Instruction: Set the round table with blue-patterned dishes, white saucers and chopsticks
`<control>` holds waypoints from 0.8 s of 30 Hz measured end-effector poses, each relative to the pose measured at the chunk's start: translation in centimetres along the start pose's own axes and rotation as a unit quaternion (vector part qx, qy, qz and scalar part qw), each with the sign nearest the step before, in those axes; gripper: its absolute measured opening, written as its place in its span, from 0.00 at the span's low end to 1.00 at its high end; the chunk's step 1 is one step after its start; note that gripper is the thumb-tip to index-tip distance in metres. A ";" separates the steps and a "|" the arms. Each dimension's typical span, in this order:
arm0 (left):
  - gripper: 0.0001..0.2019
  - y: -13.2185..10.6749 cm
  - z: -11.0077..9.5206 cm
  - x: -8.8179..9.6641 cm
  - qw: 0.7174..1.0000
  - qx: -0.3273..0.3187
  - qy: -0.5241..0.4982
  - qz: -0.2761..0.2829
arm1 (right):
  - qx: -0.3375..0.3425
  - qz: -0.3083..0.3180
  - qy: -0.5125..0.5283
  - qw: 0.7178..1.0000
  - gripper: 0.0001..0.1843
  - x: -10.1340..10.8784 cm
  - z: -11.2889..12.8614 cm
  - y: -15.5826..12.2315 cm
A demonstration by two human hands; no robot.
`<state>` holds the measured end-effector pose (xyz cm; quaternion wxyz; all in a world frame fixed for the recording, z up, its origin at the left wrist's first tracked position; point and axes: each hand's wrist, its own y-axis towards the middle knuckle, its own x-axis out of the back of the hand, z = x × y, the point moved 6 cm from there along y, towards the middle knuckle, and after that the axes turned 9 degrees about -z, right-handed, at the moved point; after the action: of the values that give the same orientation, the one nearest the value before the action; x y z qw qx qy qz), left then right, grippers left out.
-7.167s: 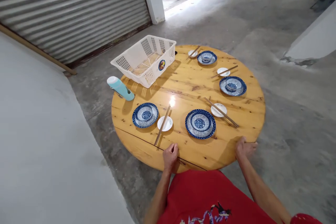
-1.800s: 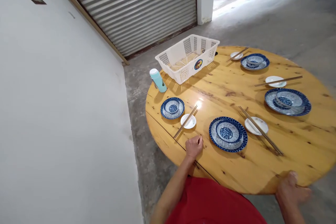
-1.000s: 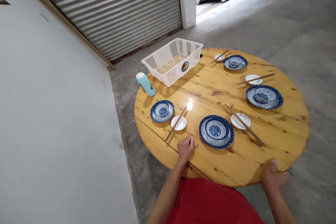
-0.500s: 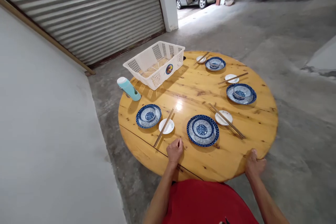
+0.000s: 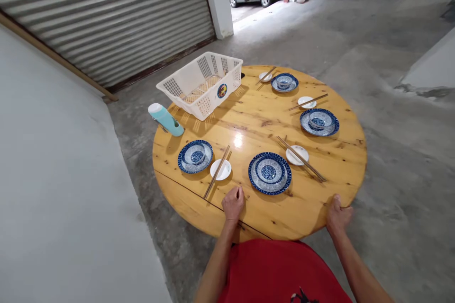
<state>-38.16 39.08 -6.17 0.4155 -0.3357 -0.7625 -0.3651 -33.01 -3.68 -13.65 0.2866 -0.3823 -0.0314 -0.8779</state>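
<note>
My left hand [image 5: 233, 204] rests as a fist on the round wooden table [image 5: 249, 120] near its front edge; nothing shows in it. At the right front, my right hand [image 5: 337, 217] grips the table rim, thumb on top and fingers partly hidden. Between and beyond them lies a blue-patterned plate [image 5: 253, 183] with a bowl [image 5: 269, 171] on it. Chopsticks [image 5: 314, 172] lie across a white saucer [image 5: 302, 152] to its right. Just past my left fist, another pair of chopsticks [image 5: 214, 179] crosses a small white saucer [image 5: 225, 170], beside a second plate [image 5: 194, 169] with a bowl [image 5: 194, 154].
Two more plates with bowls, a nearer one [image 5: 332, 129] and a farther one [image 5: 294, 86], lie along the right side with saucers and chopsticks. A white plastic basket [image 5: 205, 105] and a turquoise bottle [image 5: 167, 119] stand at the back left. A white wall [image 5: 71, 175] runs along the left.
The view has shifted slightly, so the table and dishes appear a little farther left and higher. Both hands keep their places on the table.
</note>
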 end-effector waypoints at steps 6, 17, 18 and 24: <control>0.17 0.0 -0.5 0.2 1.000 0.014 0.003 0.014 | 0.020 -0.070 0.021 0.997 0.17 0.4 0.2 0.5; 0.18 -0.1 -0.4 -0.4 1.000 0.014 -0.018 0.007 | 0.060 -0.075 0.016 0.995 0.13 -0.2 -0.2 1.5; 0.18 -0.1 -0.4 -0.4 1.000 0.015 -0.020 0.007 | 0.062 -0.075 0.017 0.995 0.14 -0.1 -0.2 1.5; 0.18 -0.2 -0.4 -0.4 1.000 0.017 -0.023 0.008 | 0.072 -0.065 0.019 0.995 0.16 -0.1 -0.1 1.2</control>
<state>-37.97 38.57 -6.44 0.4066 -0.3426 -0.7751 -0.3414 -32.39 -4.66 -13.94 0.2562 -0.3413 -0.1143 -0.8971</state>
